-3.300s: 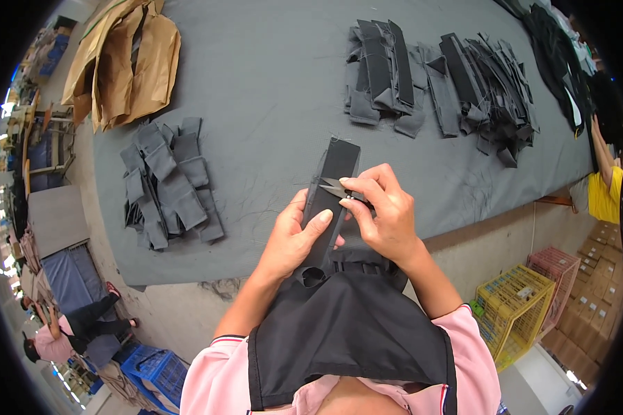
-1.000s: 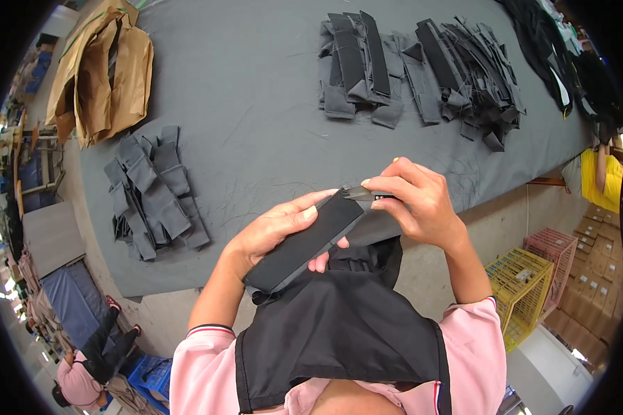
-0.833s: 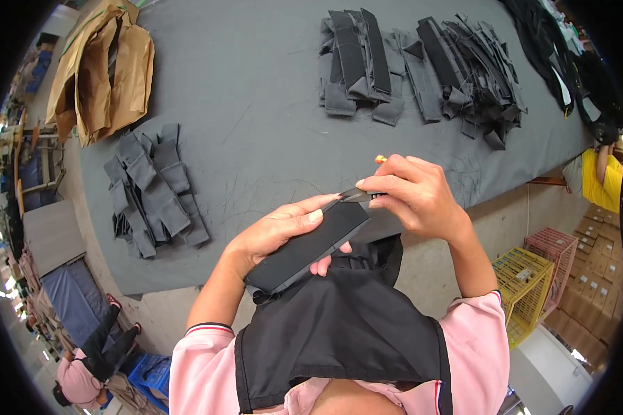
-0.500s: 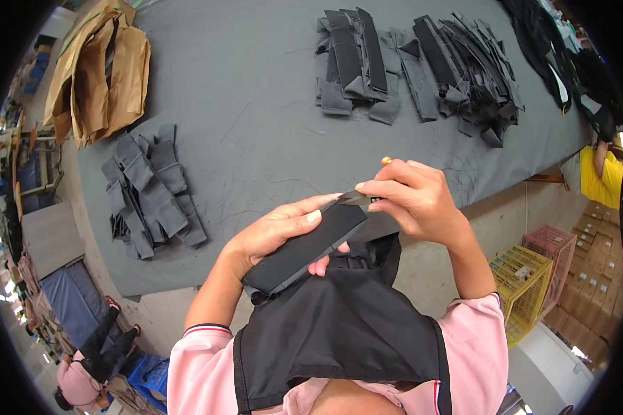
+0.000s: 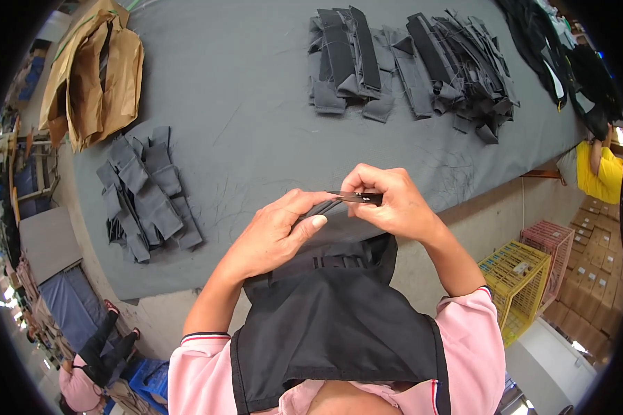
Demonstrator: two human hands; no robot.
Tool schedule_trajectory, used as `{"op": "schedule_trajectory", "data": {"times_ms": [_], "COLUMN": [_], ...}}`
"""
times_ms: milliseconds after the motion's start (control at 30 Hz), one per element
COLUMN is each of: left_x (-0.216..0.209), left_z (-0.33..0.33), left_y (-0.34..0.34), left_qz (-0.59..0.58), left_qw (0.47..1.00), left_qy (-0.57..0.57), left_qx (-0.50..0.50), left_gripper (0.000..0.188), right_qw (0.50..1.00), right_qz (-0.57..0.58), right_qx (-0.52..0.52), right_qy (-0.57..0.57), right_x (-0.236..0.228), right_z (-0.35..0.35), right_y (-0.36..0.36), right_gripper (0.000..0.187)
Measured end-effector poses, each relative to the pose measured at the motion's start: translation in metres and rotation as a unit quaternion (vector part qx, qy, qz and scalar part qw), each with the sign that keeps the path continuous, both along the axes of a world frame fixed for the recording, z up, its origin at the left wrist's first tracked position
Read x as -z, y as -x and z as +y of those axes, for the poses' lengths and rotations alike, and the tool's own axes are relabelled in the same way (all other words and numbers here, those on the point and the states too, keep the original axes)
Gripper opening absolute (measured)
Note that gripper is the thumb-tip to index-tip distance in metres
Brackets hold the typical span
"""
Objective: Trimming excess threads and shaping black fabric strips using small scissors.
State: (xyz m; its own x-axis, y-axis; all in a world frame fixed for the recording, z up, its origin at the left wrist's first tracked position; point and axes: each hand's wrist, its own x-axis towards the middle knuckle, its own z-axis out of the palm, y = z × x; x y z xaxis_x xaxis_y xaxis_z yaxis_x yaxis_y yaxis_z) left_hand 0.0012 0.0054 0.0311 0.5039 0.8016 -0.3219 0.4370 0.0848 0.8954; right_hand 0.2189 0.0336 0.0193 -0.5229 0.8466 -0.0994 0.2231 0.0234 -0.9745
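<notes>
My left hand (image 5: 273, 235) pinches a folded dark fabric strip (image 5: 320, 209) between thumb and fingers, above the table's near edge. Most of that strip is hidden behind the hand, and only its narrow edge shows. In my right hand (image 5: 394, 204) is a pair of small black thread snips (image 5: 367, 198). Their thin blades point left and meet the strip's end at my left fingertips. Whether the blades touch a thread is too small to tell.
Grey cloth covers the table (image 5: 256, 90), with loose threads scattered on it. One pile of dark strips (image 5: 145, 194) lies left, a larger pile (image 5: 457, 69) far right. A brown paper bag (image 5: 93, 83) stands far left. Wire crates (image 5: 516, 277) stand right; other people are at both sides.
The strip, earlier showing its broad face, has been turned edge-on and mostly out of sight. My right hand has moved left and slightly down, with the snips now lying nearly level.
</notes>
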Motion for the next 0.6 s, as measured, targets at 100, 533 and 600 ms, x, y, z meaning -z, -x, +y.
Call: {"op": "schedule_trajectory", "data": {"times_ms": [100,533,600], "left_x": [0.004,0.010,0.010], "left_z": [-0.002,-0.002,-0.002], "left_y": [0.001,0.002,0.004], "left_qz": [-0.015,-0.093,-0.106], "left_qw": [0.999,0.981,0.974], "left_qy": [0.034,0.171,0.197], "left_qx": [-0.005,-0.006,-0.016], "left_gripper": [0.034,0.038,0.038], "right_qw": [1.000,1.000,0.999], "right_qz": [-0.012,-0.019,-0.032], "right_qx": [-0.019,0.001,-0.013], "right_qy": [-0.005,-0.009,-0.010], "right_x": [-0.004,0.001,0.002], "right_z": [0.002,-0.009,-0.008], "right_y": [-0.002,-0.003,-0.006], "right_gripper": [0.016,0.012,0.012]}}
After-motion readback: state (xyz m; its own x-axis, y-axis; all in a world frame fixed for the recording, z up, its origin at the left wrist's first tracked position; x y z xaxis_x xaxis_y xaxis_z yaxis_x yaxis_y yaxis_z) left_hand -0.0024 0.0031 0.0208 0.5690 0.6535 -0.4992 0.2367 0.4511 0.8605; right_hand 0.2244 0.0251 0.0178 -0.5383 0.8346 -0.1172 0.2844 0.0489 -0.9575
